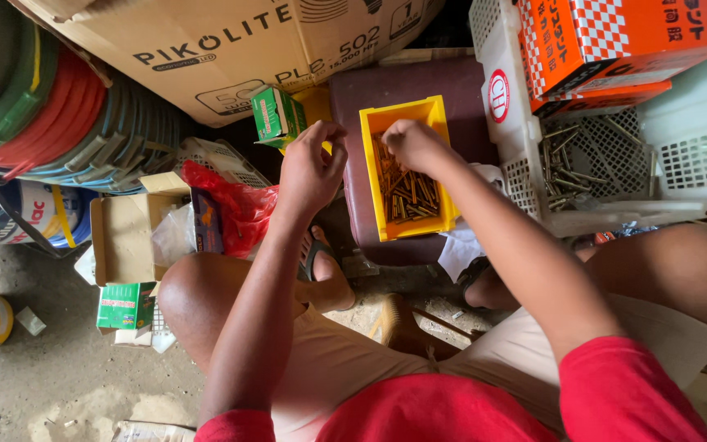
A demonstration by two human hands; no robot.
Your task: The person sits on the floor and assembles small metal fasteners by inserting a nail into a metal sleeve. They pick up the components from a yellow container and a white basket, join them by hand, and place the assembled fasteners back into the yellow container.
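A yellow plastic bin (445, 176) full of brass-coloured screws (407, 192) rests on a dark maroon stool (419, 82) in front of me. My right hand (409, 143) hangs over the bin's far end with its fingers curled down into the screws; whether it grips any I cannot tell. My left hand (311, 168) hovers just left of the bin, fingers pinched together at the tips, possibly on something small. A small green box (276, 115) stands just beyond my left hand.
A white slotted basket (681, 164) at the right holds more long screws and orange boxes (615, 41). At the left are an open cardboard box (124, 237), a red plastic bag (239, 209), another green box (124, 304), stacked coloured buckets (59, 106) and a large carton (222, 49).
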